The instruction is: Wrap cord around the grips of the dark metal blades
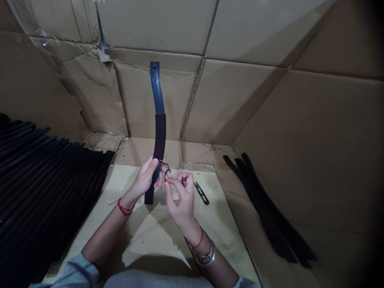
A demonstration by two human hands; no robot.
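Note:
My left hand (144, 177) grips the lower part of a long, curved black strap (159, 136) and holds it upright. The strap has a small hole near its top end and a darker, fabric-like wrapped section (160, 134) along its middle. A thin black cord (166, 170) comes off the strap in a small loop beside my left fingers. My right hand (181, 196) pinches that cord between thumb and forefinger. Small black thread snips (201, 193) lie on the pale wooden board (144, 228), just right of my right fingers.
A large stack of black straps (45, 176) lies left of the board. A loose pile of black strips (270, 208) rests on cardboard to the right. Cardboard walls (240, 104) rise ahead and on both sides, and stray thin threads lie about the surface.

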